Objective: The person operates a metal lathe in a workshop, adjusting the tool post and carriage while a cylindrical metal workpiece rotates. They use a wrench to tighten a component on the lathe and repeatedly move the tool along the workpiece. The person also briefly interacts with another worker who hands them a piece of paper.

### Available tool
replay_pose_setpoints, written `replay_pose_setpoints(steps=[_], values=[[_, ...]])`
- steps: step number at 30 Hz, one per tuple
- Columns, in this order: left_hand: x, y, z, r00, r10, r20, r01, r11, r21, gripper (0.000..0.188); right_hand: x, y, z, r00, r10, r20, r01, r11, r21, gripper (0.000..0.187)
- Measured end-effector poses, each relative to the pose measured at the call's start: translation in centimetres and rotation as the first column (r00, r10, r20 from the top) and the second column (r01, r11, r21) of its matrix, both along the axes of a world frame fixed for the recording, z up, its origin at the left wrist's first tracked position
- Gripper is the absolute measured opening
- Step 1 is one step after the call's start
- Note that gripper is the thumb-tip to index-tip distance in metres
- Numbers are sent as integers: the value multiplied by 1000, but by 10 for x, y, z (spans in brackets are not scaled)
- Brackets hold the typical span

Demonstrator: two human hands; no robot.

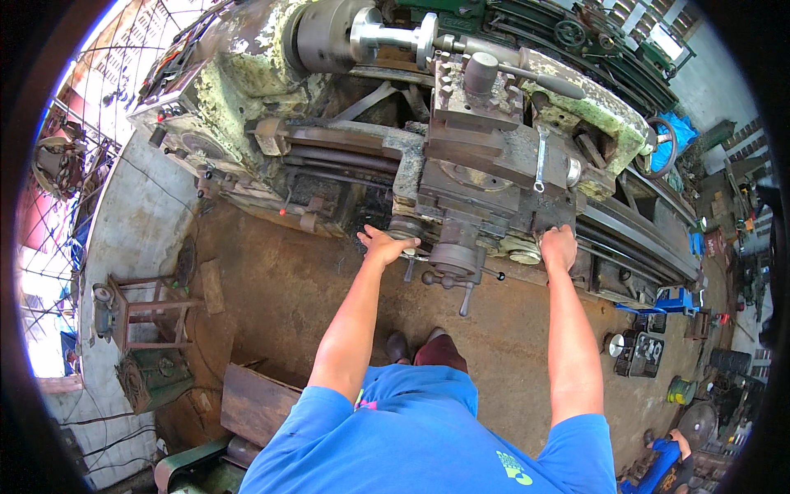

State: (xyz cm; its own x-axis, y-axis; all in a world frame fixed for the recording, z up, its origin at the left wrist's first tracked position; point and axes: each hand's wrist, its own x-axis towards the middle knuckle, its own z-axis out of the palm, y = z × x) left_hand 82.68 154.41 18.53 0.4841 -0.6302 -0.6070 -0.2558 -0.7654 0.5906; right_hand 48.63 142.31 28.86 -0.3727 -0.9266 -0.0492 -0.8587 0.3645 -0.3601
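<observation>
A large worn metal lathe runs across the view, its chuck (pixel 323 37) at the upper left. A shiny flanged metal workpiece (pixel 391 35) stretches from the chuck to the tailstock (pixel 576 86). On the carriage stands the tool post (pixel 480 78) with a long handle. My left hand (pixel 383 245) is open at the carriage's front, thumb stretched out, against the rim of a round handwheel (pixel 406 226). My right hand (pixel 559 247) is closed at the carriage's right front edge; whatever it grips is hidden. Between my hands is the cross-slide crank handle (pixel 453 277).
A wrench (pixel 541 160) lies on the carriage. Dark chips are heaped below the bed. A wooden stand (pixel 152 309) is at left, and a crate of parts (pixel 640 352) at right. Another person (pixel 665 461) is at the lower right. A green machine (pixel 568 37) stands behind.
</observation>
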Motion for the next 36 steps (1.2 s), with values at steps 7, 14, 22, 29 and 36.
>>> replay_pose_setpoints(steps=[7, 14, 22, 29, 36], values=[[-1, -2, -6, 997, 63, -33, -62, 998, 32, 153, -3, -2, -3, 1000, 0, 5, 0, 1000, -12, 32], [23, 65, -75, 951, -40, -308, -52, 957, -284, 136, -3, 0, 1, 1000, 15, 7, -15, 1000, -3, 29], [9, 354, -200, 506, -828, -239, 811, 364, 458, 49, -6, 5, 4, 999, 34, 36, -33, 999, -39, 28], [-14, 441, -174, 968, 194, -160, -70, 819, 570, 50, -12, 8, 3, 994, 73, 81, -67, 995, -74, 25], [-89, 387, -167, 928, 350, -132, -300, 907, 296, 45, -25, 9, -9, 974, 129, 185, -106, 986, -127, 21]])
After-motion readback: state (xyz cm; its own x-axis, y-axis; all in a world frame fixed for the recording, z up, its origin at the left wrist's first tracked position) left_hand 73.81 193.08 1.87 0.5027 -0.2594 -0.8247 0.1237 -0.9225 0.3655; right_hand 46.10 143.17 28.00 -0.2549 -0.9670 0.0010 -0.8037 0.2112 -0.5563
